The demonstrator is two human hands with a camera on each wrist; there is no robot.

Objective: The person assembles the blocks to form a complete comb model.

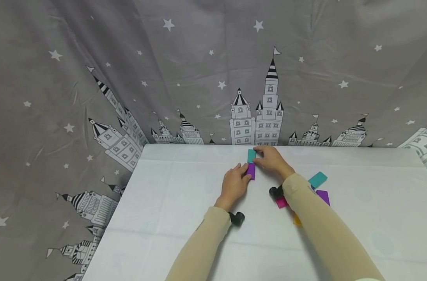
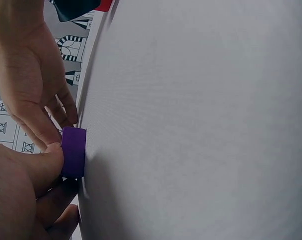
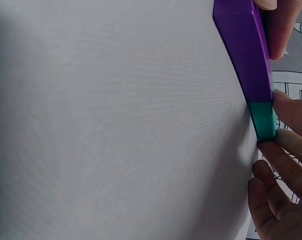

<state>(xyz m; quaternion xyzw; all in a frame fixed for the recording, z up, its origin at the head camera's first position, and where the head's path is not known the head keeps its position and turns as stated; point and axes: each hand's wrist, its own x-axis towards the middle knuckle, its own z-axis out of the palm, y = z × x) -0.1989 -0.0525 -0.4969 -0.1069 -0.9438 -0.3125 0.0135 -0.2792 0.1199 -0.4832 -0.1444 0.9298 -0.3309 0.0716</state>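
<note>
A teal rectangular block [image 1: 251, 155] and a purple rectangular block [image 1: 251, 171] lie end to end in one line near the table's far edge. My left hand [image 1: 233, 185] holds the purple block from its left side, the thumb near its lower end and the fingers near its upper end. With thumb and index finger, my right hand [image 1: 271, 160] holds the teal block from the right. In the right wrist view the purple block [image 3: 245, 45] meets the teal block [image 3: 263, 120], and the right fingertips rest on the teal one.
Under and beside the right forearm lie loose blocks: a teal one [image 1: 318, 179], a purple one [image 1: 323, 196], a pink one [image 1: 281, 202] and an orange one [image 1: 297, 220], partly covered by the sleeve. A grey curtain [image 1: 199, 70] with printed castles hangs behind the white table [image 1: 171, 195].
</note>
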